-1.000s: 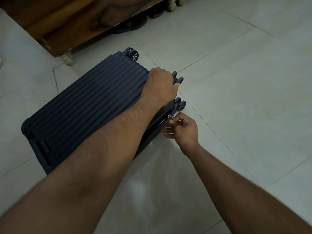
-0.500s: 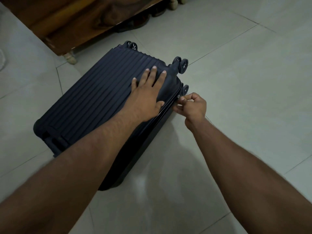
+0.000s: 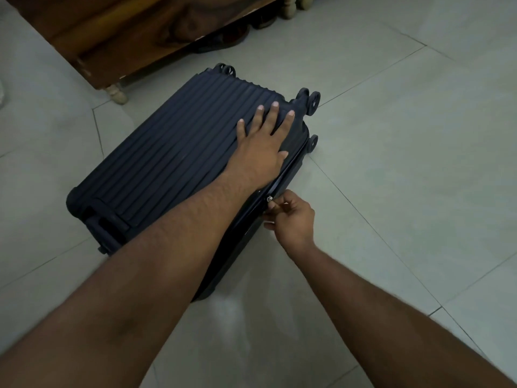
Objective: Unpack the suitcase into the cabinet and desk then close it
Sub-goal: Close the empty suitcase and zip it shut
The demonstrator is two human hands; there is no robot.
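While it lies flat on the tiled floor point(image 3: 405, 169), the navy ribbed hard-shell suitcase point(image 3: 167, 169) has its lid down on the lower shell, telescopic-handle end toward the lower left, caster end toward the upper right. At upper left stands a wooden furniture piece point(image 3: 106, 29) on turned pale legs — one leg point(image 3: 117, 92) near the suitcase's far long edge, apart from it; dark shoes point(image 3: 223, 40) sit in shadow underneath. Three casters are visible: one point(image 3: 228, 70) at the far corner, a twin-wheel one point(image 3: 309, 100) at the upper right corner, and one point(image 3: 313, 141) below it on the lower shell.

Left hand point(image 3: 263, 144) — fingers straight and slightly spread — presses palm-down on the ribbed lid near the caster end, the forearm crossing the shell's near corner.

Right hand point(image 3: 292, 219), beside the suitcase's near long side, has its fingers curled, with thumb and forefinger pinching a small silvery zipper pull point(image 3: 270, 198) on the seam between lid and lower shell, roughly midway along that side. Whether the zipper behind the pull is fully joined cannot be told.
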